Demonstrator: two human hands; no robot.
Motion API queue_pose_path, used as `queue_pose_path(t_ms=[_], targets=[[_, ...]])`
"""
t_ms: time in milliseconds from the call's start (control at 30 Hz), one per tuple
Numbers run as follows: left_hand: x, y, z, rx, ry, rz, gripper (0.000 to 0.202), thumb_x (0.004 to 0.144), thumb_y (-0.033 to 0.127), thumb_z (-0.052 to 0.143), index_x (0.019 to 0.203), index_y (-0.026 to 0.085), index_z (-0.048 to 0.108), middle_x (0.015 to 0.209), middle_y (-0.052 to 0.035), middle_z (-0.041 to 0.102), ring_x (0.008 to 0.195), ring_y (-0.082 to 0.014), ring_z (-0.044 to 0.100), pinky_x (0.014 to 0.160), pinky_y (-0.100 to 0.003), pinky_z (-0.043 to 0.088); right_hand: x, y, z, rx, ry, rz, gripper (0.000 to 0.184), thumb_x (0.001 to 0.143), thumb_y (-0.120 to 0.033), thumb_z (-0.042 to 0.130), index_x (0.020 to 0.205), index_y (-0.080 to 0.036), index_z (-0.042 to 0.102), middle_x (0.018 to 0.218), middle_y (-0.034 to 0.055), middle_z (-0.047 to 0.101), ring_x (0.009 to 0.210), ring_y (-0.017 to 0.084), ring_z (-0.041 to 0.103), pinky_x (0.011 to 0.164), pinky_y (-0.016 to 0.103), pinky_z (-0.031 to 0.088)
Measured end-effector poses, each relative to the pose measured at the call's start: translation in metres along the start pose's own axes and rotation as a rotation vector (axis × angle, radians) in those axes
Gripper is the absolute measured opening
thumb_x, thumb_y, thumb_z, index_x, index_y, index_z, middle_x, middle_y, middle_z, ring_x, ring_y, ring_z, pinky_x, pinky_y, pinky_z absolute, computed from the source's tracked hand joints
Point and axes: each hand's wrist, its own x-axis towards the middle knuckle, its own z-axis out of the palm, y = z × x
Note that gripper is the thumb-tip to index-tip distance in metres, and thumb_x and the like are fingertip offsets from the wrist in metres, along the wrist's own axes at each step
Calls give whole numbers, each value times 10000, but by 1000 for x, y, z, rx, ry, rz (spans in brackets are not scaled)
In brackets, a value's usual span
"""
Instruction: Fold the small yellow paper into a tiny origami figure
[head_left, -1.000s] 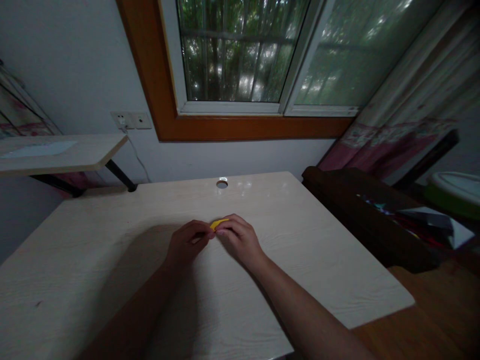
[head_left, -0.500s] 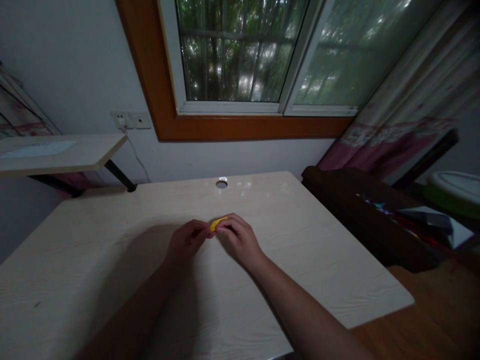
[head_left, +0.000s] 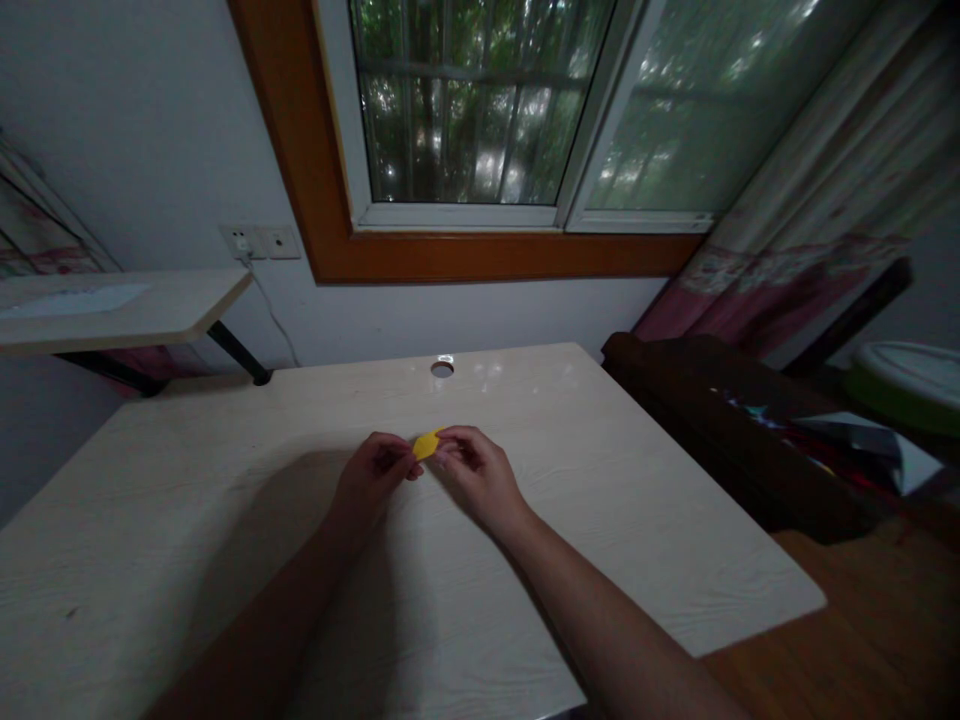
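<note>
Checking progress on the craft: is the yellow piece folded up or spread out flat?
Folded up, it seems: the yellow piece shows only as a small diamond pinched between left hand and right hand.

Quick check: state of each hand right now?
Left hand: closed, pinching the yellow piece at its left end.
Right hand: closed, pinching the same piece's right end.
</note>
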Motion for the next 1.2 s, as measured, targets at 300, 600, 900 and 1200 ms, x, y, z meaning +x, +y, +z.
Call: queue_pose_path(t_ms=[300,600,900,1200], targets=[[2,-1,1,-35,47,-34,253,780,299,728,938,172,577,728,6,679,643,-137,677,639,-268,542,0,2,-1,38,24,29,224,852,-260,652,1062,-227,577,981,57,694,821,147,653,775,303,526],[-1,6,3,-64,-69,-120,248,760,314,737,862,162,569,695,0,674,602,-135,651,601,-267,522,2,-6,-5,-136,-58,-145,103,867,-248,658,952,-245,716,979,55,701,944,181,652,861,336,518],[-1,0,-1,-190,-107,-145,222,766,272,730,927,176,612,705,5,659,578,-112,608,548,-228,469,3,-11,-10,-248,-123,-235,116,868,-227,661,958,-253,729,954,54,696,907,170,651,825,307,521],[-7,10,3,55,-30,19,250,737,309,771,881,174,618,787,-22,686,736,-159,672,726,-292,548,1,-7,-8,-259,-10,-249,93,870,-263,659,914,-257,741,886,49,707,845,178,655,765,306,533]])
